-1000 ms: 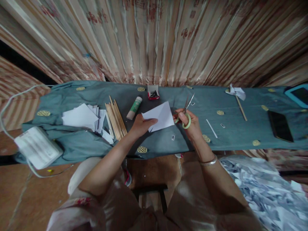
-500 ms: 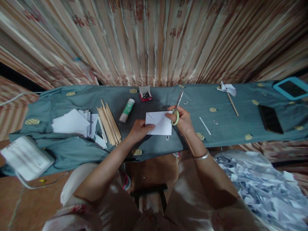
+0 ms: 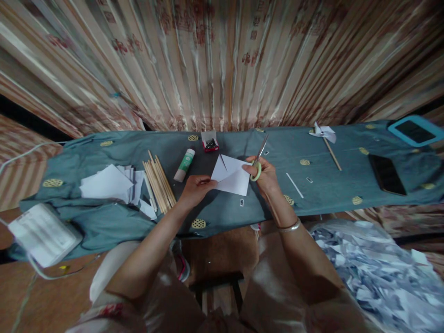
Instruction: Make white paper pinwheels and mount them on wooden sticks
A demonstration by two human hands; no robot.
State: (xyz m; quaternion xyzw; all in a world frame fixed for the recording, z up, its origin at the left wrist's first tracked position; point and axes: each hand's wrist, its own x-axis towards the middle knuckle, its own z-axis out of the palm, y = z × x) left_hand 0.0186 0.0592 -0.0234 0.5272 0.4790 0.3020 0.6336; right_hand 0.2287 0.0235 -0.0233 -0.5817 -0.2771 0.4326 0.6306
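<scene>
My left hand [image 3: 196, 188] pinches the near left corner of a white square paper [image 3: 231, 175], which has a short cut near its upper left. Scissors [image 3: 259, 159] with pale green handles are gripped in my right hand [image 3: 264, 175] at the paper's right edge, blades pointing away from me. Both hands hover over a long table under a teal cloth [image 3: 333, 194]. Left of the paper lie a glue stick [image 3: 184, 165], a bundle of wooden sticks [image 3: 157, 182] and a pile of white paper sheets [image 3: 109, 184].
A small red box of clips [image 3: 210, 144] sits behind the paper. To the right are a paper pinwheel on a stick [image 3: 326, 138], a white strip [image 3: 294, 185], a black phone [image 3: 386, 174] and a blue-framed tablet [image 3: 415, 131]. A white device [image 3: 43, 235] hangs at left; paper scraps [image 3: 371, 268] fill a bag at right.
The paper has been turned in my left hand, and a short slit now shows near its upper left. My right hand with the scissors has moved to the paper's right edge.
</scene>
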